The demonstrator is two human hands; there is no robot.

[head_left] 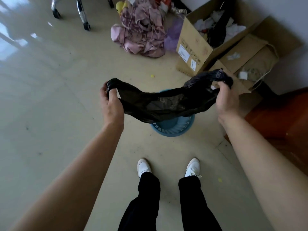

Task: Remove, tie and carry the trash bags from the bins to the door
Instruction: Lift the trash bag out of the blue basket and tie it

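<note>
Black trash bag [158, 104] hangs stretched between both hands, over the blue bin [173, 129]. Left hand [110, 104] has its fingers curled round one bunched end. Right hand [227, 99] grips the other end the same way.

Taken from the bin:
- 1 o'clock: cardboard boxes [195, 45], near.
- 12 o'clock: pink cloth heap [141, 35].
- 11 o'clock: chair legs [83, 15], well apart.
- 3 o'clock: brown wooden edge [280, 117], near.
- 7 to 10 o'clock: bare floor [50, 97].
</note>
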